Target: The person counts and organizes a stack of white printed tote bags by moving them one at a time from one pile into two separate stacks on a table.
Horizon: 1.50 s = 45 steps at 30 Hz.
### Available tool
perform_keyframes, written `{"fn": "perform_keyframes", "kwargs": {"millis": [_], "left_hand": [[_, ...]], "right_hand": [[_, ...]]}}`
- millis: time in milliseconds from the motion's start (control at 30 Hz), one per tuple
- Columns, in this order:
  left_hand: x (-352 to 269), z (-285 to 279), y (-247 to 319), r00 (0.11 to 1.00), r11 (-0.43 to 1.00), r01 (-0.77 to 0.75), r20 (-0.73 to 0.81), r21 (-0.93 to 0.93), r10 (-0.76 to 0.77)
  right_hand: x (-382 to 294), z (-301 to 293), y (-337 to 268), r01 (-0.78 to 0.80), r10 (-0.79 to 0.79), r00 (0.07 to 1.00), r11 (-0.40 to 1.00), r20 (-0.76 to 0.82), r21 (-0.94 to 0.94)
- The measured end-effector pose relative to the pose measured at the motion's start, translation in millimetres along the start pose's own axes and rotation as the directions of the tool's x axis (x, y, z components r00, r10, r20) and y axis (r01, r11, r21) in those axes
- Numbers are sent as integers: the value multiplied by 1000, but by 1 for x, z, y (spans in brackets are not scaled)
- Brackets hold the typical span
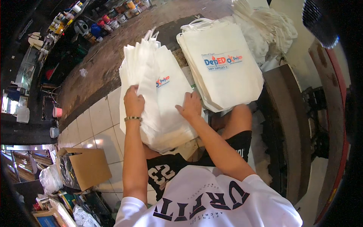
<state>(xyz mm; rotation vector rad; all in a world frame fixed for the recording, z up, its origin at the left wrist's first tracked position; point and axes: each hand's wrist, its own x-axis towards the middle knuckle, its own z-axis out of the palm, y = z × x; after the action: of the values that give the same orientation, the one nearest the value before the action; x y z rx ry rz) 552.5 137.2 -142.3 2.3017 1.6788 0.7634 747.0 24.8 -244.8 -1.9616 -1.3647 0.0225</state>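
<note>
A stack of white printed fabric bags [173, 113] lies in front of my lap, its handles pointing away from me. My left hand [134, 102], with a beaded bracelet at the wrist, grips the folded-over left part of several bags. At the stack's right side, my right hand [190, 106] rests with thumb and fingers apart on the top bag. A second stack of white bags [227, 82], printed in blue and red, lies just right of it, near my right knee. Bunched white bags [272, 28] are heaped beyond that stack.
Paint cans [122, 18] line the far floor edge and a shelf at upper left. An open cardboard box [90, 167] stands on the tiles at lower left. A long dark brown bench-like piece [286, 127] runs along my right. A crumpled plastic scrap [83, 72] lies on the brown floor.
</note>
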Motion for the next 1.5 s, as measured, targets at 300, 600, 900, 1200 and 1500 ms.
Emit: {"fn": "perform_keyframes", "kwargs": {"millis": [300,600,900,1200,1500], "left_hand": [[0,-6,14,998,1000,-10,60,-27,12],[1,29,12,997,997,79,12,-1,-79],[1,18,47,985,987,163,56,-1,-163],[-2,7,-1,991,989,109,67,100,-116],[-5,-1,28,960,955,273,100,-119,-262]], "right_hand": [[17,0,18,-311,222,885,936,409,166],[21,-30,-32,151,-119,976,972,-182,178],[-6,-10,-66,100,-111,994,799,-17,593],[10,-26,-8,28,-19,997,993,-78,113],[10,-4,41,-204,155,953,964,261,173]]}}
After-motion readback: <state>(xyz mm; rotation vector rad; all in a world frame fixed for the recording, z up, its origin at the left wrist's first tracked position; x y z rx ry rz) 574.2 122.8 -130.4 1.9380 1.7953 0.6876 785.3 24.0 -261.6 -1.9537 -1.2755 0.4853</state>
